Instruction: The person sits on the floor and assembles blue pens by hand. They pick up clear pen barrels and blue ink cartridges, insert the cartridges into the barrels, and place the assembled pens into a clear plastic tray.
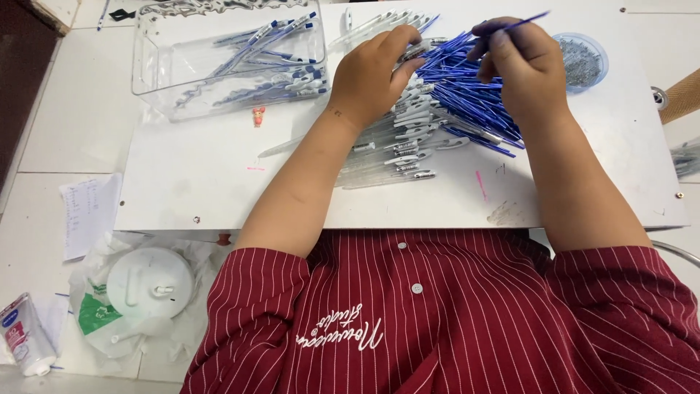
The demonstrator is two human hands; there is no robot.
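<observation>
Now the right hand [526, 62] pinches one thin blue refill [521, 22] w/ fingers closed on it, top right of frame. Left hand [372, 73] lies curled on the clear pen barrels [397, 149], mid frame; can't tell if it grips one. Blue refill pile [467, 102] sits betw. both hands. Refills look light, thin, bendy, prob. slippery, so best held near the middle. Finished pens lie in the clear tray [157, 69], upper left.

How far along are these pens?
Done: finished pens lie in the clear tray. In hand: the right hand pinches one blue refill; the left hand rests on empty clear barrels. Left: a big heap of refills and many barrels.
</observation>
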